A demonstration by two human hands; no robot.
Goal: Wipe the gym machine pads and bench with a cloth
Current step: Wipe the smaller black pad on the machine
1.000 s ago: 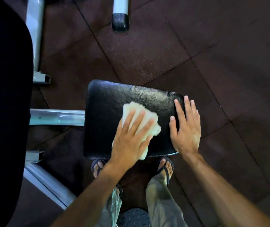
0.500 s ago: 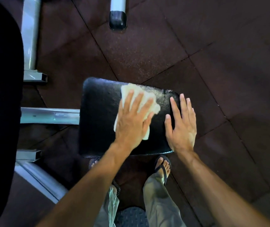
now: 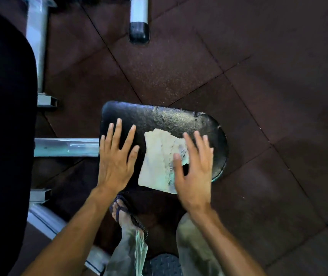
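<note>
The cloth [image 3: 160,162] is lying flat on the black pad [image 3: 165,120]; the left hand [image 3: 117,158] is pressing the pad with straight fingers, the right hand [image 3: 194,172] is resting open-fingered on the cloth's right edge

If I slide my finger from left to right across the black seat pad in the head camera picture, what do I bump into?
Silver metal bar → left hand flat on the pad → white cloth → right hand with fingers spread at the cloth's right edge → worn right rim of the pad → dark floor tiles.
</note>
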